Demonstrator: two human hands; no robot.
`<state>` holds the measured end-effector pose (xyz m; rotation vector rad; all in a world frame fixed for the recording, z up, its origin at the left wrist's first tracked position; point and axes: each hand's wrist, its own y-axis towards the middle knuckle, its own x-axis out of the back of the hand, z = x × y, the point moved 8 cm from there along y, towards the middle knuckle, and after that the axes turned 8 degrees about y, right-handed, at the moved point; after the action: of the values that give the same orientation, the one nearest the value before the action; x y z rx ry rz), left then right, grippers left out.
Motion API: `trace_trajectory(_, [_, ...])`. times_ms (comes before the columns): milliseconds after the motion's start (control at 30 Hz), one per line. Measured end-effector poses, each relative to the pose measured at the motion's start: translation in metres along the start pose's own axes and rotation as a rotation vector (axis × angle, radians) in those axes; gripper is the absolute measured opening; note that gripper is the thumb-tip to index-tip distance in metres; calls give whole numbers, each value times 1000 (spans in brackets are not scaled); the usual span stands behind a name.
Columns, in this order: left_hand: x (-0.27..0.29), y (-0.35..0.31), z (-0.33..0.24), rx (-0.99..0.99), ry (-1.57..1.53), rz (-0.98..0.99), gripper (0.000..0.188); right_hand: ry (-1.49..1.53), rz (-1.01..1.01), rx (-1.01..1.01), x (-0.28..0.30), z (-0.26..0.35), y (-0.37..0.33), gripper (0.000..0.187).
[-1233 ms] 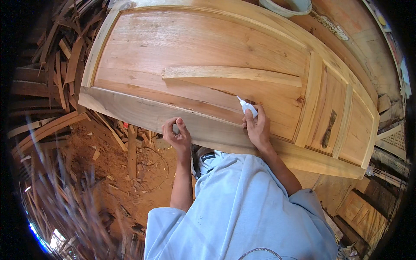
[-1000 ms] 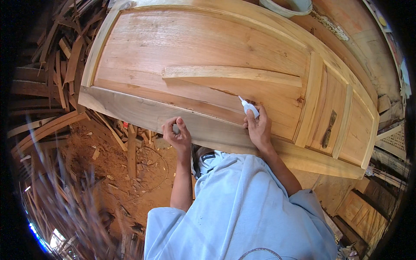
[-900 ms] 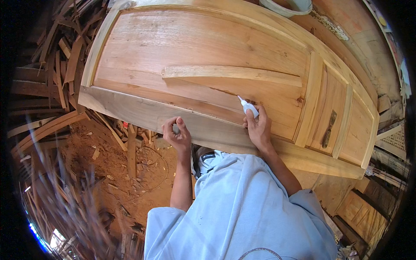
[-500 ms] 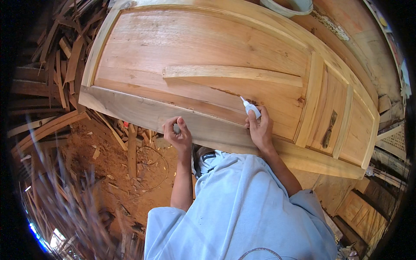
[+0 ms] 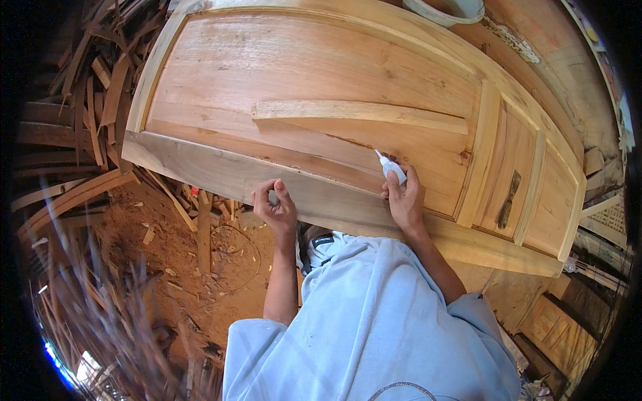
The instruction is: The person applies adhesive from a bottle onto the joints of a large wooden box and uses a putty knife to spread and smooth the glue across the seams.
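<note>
In my right hand (image 5: 405, 200) is a small white glue bottle (image 5: 392, 170) with a narrow pointed nozzle, tilted up and to the left over the wooden door (image 5: 321, 60). The fingers are wrapped round the bottle. My left hand (image 5: 275, 206) is raised by the door's near edge, fingers curled toward the thumb; what they hold, if anything, I cannot make out. A loose pale wooden strip (image 5: 361, 113) lies across the large panel, beyond both hands. Left of the nozzle, a dark narrow crack (image 5: 349, 141) runs along the panel.
Wood offcuts (image 5: 100, 93) are heaped at the left, beside brown dirt ground (image 5: 167, 267) with scraps on it. A pale bucket (image 5: 449, 12) stands past the door's far edge. A dark elongated mark (image 5: 509, 199) shows on a smaller panel. More boards (image 5: 562, 327) lean at the lower right.
My right hand has shifted slightly to the right with the glue bottle. My left hand stays almost in place, fingers still curled.
</note>
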<state>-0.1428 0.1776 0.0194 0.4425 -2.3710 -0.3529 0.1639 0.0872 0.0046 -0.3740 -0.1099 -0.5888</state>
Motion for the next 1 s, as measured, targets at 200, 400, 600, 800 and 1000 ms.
trace_trajectory(200, [0, 0, 0, 0, 7, 4, 18, -78, 23, 24, -2, 5, 0, 23])
trace_trajectory(400, [0, 0, -1, -15, -7, 3, 18, 18, -5, 9, 1, -1, 0, 23])
trace_trajectory(600, [0, 1, -2, -20, -6, 2, 17, -23, -10, 14, 2, 0, 0, 22])
trace_trajectory(800, [-1, 0, 0, -25, 8, -2, 17, 9, 11, 34, 2, -1, 0, 24])
trace_trajectory(1000, [-1, -1, 1, 0, 0, 1, 19, 29, -17, 5, 7, -4, -1, 26])
